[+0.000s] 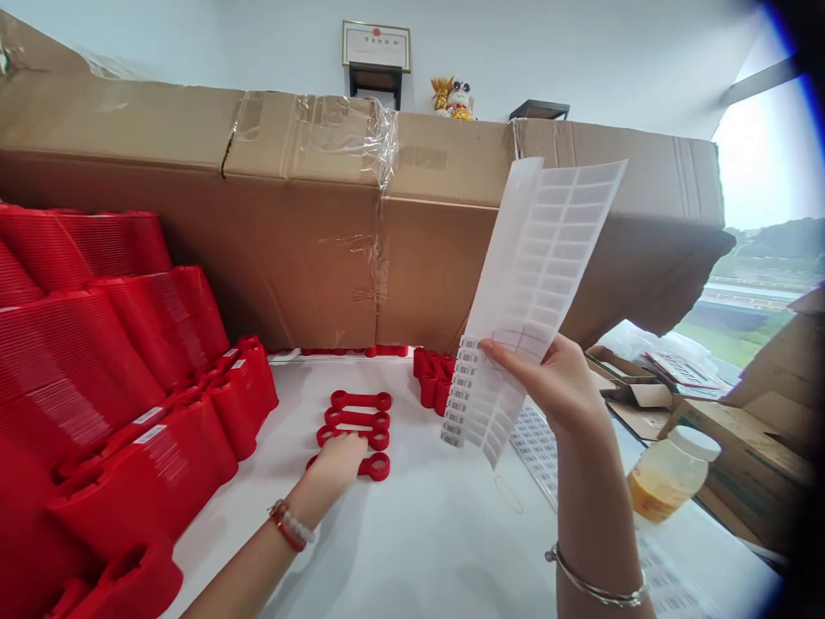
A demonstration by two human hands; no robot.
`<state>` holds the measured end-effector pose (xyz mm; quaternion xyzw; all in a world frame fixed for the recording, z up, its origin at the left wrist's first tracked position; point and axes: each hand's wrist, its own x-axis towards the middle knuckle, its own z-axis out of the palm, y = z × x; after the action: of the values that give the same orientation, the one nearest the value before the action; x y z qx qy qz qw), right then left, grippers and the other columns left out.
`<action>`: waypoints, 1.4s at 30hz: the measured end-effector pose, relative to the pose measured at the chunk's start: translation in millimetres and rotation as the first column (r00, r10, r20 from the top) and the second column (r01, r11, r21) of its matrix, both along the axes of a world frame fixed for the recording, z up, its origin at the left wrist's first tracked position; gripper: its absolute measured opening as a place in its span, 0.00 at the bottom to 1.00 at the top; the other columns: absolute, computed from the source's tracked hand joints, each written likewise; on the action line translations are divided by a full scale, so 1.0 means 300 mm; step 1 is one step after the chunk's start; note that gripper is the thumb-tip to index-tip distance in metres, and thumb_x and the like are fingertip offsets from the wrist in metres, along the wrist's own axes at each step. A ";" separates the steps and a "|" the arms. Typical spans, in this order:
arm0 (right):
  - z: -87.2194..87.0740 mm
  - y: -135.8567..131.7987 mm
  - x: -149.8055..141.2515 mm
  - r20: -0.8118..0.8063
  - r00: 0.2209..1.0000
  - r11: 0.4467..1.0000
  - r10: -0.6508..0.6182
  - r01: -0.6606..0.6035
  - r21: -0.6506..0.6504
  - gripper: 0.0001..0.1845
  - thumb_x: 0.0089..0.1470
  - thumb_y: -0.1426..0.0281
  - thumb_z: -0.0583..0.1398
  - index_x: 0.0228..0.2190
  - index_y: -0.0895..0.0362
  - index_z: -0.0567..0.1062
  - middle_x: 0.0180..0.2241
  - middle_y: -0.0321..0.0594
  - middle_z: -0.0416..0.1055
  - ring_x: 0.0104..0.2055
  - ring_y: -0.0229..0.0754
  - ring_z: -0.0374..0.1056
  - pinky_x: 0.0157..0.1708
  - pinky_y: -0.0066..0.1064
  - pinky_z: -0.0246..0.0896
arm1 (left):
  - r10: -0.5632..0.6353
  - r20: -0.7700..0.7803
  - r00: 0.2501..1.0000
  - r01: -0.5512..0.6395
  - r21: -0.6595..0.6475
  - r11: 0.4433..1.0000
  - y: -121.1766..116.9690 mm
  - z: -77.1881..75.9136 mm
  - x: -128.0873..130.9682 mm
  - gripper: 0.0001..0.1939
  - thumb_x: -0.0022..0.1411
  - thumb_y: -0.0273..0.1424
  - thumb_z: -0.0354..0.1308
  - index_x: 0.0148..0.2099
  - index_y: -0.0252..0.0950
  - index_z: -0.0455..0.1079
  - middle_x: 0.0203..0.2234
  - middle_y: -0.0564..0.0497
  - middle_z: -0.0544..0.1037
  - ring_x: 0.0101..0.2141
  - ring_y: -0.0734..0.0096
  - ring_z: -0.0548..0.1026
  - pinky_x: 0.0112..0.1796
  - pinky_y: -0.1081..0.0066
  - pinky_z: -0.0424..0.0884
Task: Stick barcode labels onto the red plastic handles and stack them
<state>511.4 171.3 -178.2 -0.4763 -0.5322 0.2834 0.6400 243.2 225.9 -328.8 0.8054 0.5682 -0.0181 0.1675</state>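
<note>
My right hand (547,384) holds up a translucent sheet of labels (522,292) by its lower edge, with a strip of barcode stickers (461,395) along one side. My left hand (335,462) lies over the lowest of several red plastic dog-bone handles (377,467), its fingers curled on the handle. The other handles (357,419) lie stacked in a loose row just beyond it on the white table (425,550). A bead bracelet circles my left wrist and a thin metal bangle circles my right.
Stacked red plastic tubs (83,361) with white labels wall the table's left side. More red handles (433,380) are heaped at the back, against large taped cardboard boxes (290,223). To the right lie another label sheet (534,447), a rubber band (509,494), a yellow-filled jar (670,481) and open cartons (741,456).
</note>
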 end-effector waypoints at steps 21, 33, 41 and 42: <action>-0.025 0.055 -0.039 0.259 0.804 0.844 0.535 -0.491 -0.218 0.13 0.54 0.67 0.68 0.42 0.55 0.81 0.44 0.44 0.83 0.45 0.52 0.80 0.41 0.41 0.77 | -0.099 0.291 0.952 0.180 -0.265 0.947 -0.125 0.312 -0.126 0.14 0.67 0.42 0.57 0.39 0.37 0.74 0.42 0.49 0.77 0.41 0.65 0.75 0.44 0.67 0.72; -0.028 0.015 -0.109 0.333 0.441 0.520 0.833 -0.831 -0.200 0.23 0.54 0.61 0.70 0.50 0.55 0.79 0.46 0.41 0.80 0.46 0.47 0.76 0.45 0.37 0.72 | 0.062 0.561 0.825 0.064 -0.203 0.977 -0.252 0.480 -0.031 0.25 0.68 0.55 0.51 0.37 0.38 0.71 0.21 0.57 0.66 0.20 0.75 0.61 0.18 0.75 0.54; -0.051 -0.006 -0.247 0.330 0.784 0.840 0.526 -0.541 -0.054 0.19 0.58 0.56 0.65 0.23 0.56 0.77 0.24 0.33 0.67 0.29 0.37 0.62 0.27 0.28 0.53 | 0.160 0.499 0.852 -0.274 0.165 0.948 -0.244 0.429 -0.067 0.26 0.59 0.58 0.58 0.44 0.41 0.73 0.31 0.49 0.78 0.33 0.57 0.76 0.33 0.65 0.70; -0.056 0.001 -0.257 0.324 0.813 0.867 0.485 -0.494 -0.058 0.21 0.57 0.55 0.65 0.21 0.57 0.75 0.22 0.32 0.65 0.27 0.36 0.59 0.25 0.28 0.51 | 0.193 0.512 0.837 -0.373 0.275 0.886 -0.237 0.408 -0.071 0.31 0.53 0.61 0.59 0.48 0.42 0.72 0.37 0.45 0.80 0.38 0.50 0.78 0.37 0.60 0.72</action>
<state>434.3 171.7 -194.9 -0.3542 -0.7396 0.3474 0.4548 222.0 154.8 -206.4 0.7073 0.6181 0.3089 0.1492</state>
